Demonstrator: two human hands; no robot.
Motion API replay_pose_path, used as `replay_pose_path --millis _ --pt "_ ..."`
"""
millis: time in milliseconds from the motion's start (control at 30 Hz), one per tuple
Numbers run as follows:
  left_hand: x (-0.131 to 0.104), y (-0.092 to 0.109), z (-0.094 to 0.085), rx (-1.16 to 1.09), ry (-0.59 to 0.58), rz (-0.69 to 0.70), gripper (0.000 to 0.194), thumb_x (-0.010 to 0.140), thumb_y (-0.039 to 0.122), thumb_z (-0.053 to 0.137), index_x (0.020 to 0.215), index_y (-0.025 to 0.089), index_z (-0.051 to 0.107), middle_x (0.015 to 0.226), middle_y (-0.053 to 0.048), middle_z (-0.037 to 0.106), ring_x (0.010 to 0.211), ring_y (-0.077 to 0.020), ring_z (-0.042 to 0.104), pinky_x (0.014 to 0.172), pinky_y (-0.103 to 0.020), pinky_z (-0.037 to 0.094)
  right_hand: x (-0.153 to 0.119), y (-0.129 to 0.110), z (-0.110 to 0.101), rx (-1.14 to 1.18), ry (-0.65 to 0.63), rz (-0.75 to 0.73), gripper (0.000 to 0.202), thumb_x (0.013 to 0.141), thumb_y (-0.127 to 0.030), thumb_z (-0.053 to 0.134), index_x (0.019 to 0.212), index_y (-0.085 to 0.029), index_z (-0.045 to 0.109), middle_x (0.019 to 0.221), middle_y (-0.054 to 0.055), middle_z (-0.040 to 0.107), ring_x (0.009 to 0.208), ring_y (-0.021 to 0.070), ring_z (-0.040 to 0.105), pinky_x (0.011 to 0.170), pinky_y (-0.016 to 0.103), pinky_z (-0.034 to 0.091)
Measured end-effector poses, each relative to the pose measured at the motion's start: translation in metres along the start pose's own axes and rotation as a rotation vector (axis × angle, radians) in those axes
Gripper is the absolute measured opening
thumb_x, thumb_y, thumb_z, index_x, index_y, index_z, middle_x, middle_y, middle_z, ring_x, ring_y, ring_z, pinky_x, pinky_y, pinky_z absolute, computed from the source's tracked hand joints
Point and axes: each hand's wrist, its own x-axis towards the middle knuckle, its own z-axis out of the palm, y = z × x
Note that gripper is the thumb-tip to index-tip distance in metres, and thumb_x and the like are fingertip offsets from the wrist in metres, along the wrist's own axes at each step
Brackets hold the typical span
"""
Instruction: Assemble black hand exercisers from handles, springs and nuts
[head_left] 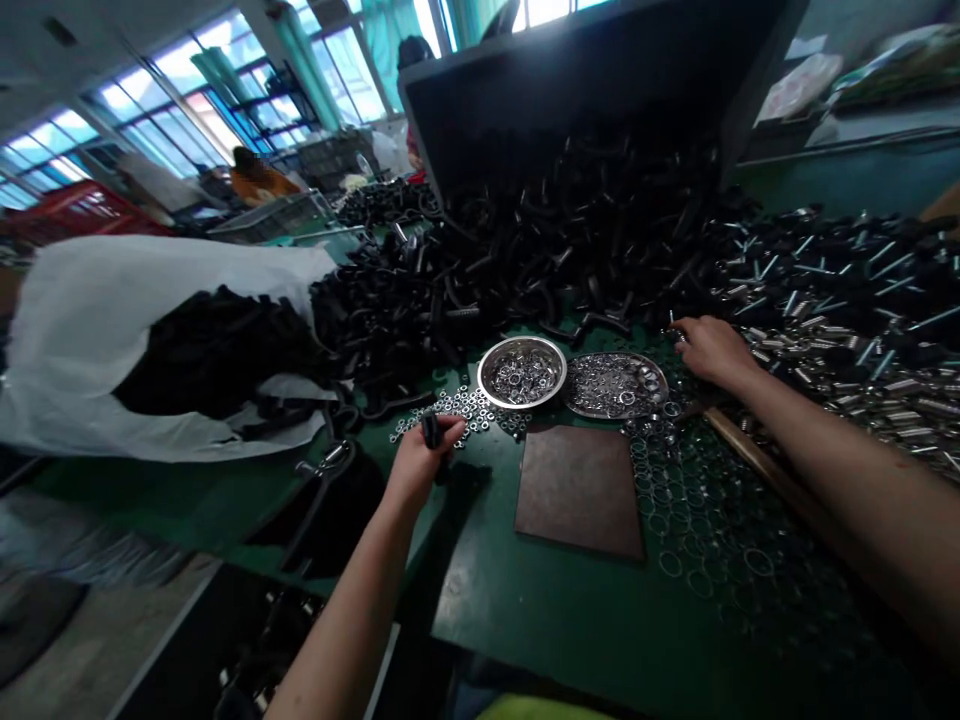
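Observation:
My left hand (424, 455) is closed around a black plastic part (431, 430), held just over the green table beside a scatter of small metal nuts (469, 405). Its lower end is partly hidden by my fingers. On the right, my right hand (712, 348) has its fingers bent together at the edge of the heap of bolts and springs. Something small and shiny shows at the fingertips, too small to name. Between the hands stand a round steel bowl (523, 402) of small metal pieces and an oval tray (577, 410) of tiny washer-like pieces.
A flat brown plate (577, 490) lies in front of the bowls, with metal rings (686, 520) to its right. Black parts (510, 260) are heaped behind, below a large dark bin (570, 100). A white sack (97, 320) lies left. A wooden handle (742, 440) passes under my right forearm.

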Motion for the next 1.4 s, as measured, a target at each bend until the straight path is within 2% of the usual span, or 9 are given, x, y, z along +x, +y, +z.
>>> replay_pose_path --millis 100,200,400,633,833,1000,1133,1300,1400 --pt "0.009 -0.011 0.010 0.570 0.016 0.101 0.030 0.078 0.040 0.057 0.089 0.015 0.068 0.076 -0.006 0.068 0.070 -0.0191 0.062 0.062 -0.027 0.044 -0.026 -0.010 -0.013 0.531 0.082 0.137 0.026 0.079 -0.027 0.057 0.102 -0.016 0.059 0.095 0.012 0.064 0.081 0.0226 0.059 0.066 0.034 0.046" --pt "0.021 -0.013 0.025 0.910 0.062 0.162 0.019 0.080 0.025 0.051 0.083 0.016 0.068 0.084 -0.011 0.069 0.080 -0.0240 0.063 0.067 -0.030 0.043 -0.070 -0.031 -0.029 0.986 0.063 0.184 0.024 0.073 -0.038 0.065 0.087 -0.021 0.055 0.075 0.003 0.061 0.059 0.0157 0.055 0.051 0.029 0.045" --pt "0.025 -0.013 0.037 1.070 0.043 0.192 0.022 0.074 0.014 0.048 0.086 0.019 0.066 0.092 -0.012 0.068 0.085 -0.0268 0.062 0.068 -0.032 0.043 -0.161 -0.075 -0.045 1.320 -0.118 0.145 0.031 0.072 -0.041 0.068 0.087 -0.020 0.050 0.060 -0.004 0.055 0.049 0.0106 0.050 0.045 0.024 0.040" --pt "0.020 -0.011 0.035 1.132 -0.024 0.202 0.023 0.077 0.017 0.048 0.091 0.020 0.066 0.091 -0.010 0.068 0.086 -0.0248 0.062 0.071 -0.030 0.043 -0.212 -0.107 -0.032 1.502 -0.208 0.197 0.025 0.078 -0.041 0.062 0.086 -0.018 0.056 0.053 -0.006 0.050 0.044 0.0073 0.044 0.042 0.021 0.035" --pt "-0.004 0.001 0.027 1.042 -0.068 0.251 0.020 0.076 0.015 0.051 0.087 0.017 0.067 0.097 -0.010 0.067 0.091 -0.0229 0.062 0.077 -0.029 0.043 -0.230 -0.117 -0.027 1.650 -0.380 0.202 0.030 0.073 -0.034 0.070 0.094 -0.018 0.056 0.060 -0.005 0.056 0.046 0.0064 0.047 0.043 0.020 0.037" --pt "-0.075 0.021 0.041 0.180 -0.332 0.077 0.030 0.075 0.038 0.064 0.095 0.016 0.066 0.077 -0.004 0.067 0.072 -0.0180 0.062 0.064 -0.026 0.045 -0.242 -0.130 -0.031 1.701 -0.550 0.157 0.030 0.075 -0.032 0.068 0.098 -0.018 0.055 0.064 -0.003 0.060 0.047 0.0066 0.049 0.043 0.019 0.038" --pt "-0.118 0.029 0.059 -0.108 -0.435 -0.027 0.030 0.063 0.035 0.077 0.082 0.014 0.069 0.071 -0.002 0.066 0.064 -0.0136 0.057 0.059 -0.022 0.042 -0.242 -0.142 -0.030 1.688 -0.596 0.136 0.027 0.075 -0.033 0.069 0.094 -0.017 0.058 0.063 -0.003 0.058 0.048 0.0067 0.050 0.043 0.019 0.038" --pt "-0.126 0.029 0.065 -0.164 -0.491 -0.029 0.021 0.069 0.030 0.073 0.082 0.015 0.072 0.074 -0.003 0.070 0.064 -0.0138 0.059 0.060 -0.022 0.043 -0.236 -0.147 -0.027 1.635 -0.580 0.132 0.027 0.075 -0.036 0.068 0.089 -0.015 0.061 0.062 -0.003 0.057 0.048 0.0072 0.049 0.041 0.019 0.037" --pt "-0.123 0.025 0.064 -0.149 -0.466 0.073 0.017 0.072 0.029 0.071 0.082 0.015 0.071 0.079 -0.005 0.072 0.069 -0.0164 0.063 0.063 -0.024 0.046 -0.234 -0.149 -0.027 1.696 -0.595 0.166 0.026 0.075 -0.038 0.067 0.087 -0.015 0.061 0.069 -0.001 0.058 0.054 0.0081 0.051 0.045 0.021 0.040"
